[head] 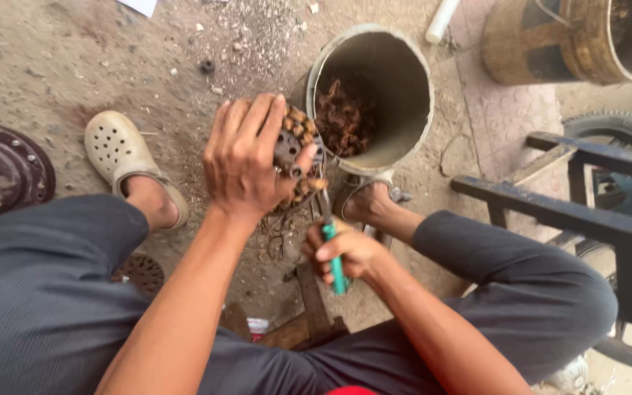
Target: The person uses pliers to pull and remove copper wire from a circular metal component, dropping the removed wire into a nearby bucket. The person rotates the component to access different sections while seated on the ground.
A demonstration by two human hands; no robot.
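Low in the frame's centre, the right hand [341, 252] is fisted around a green-handled metal tool [334, 252] whose tip points up at a round motor stator wound with copper coils [300, 155]. The left hand [246, 157] wraps closed over that stator at mid-frame. A slip of the tip could jab those fingers. Beyond, upper centre, a grey cylindrical bucket [404, 80] holds tangled brownish copper wire scrap [344, 117].

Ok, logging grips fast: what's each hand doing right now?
Left hand: closed over a round copper-wound motor stator, holding it.
Right hand: closed around a green-handled tool, tip at the stator.
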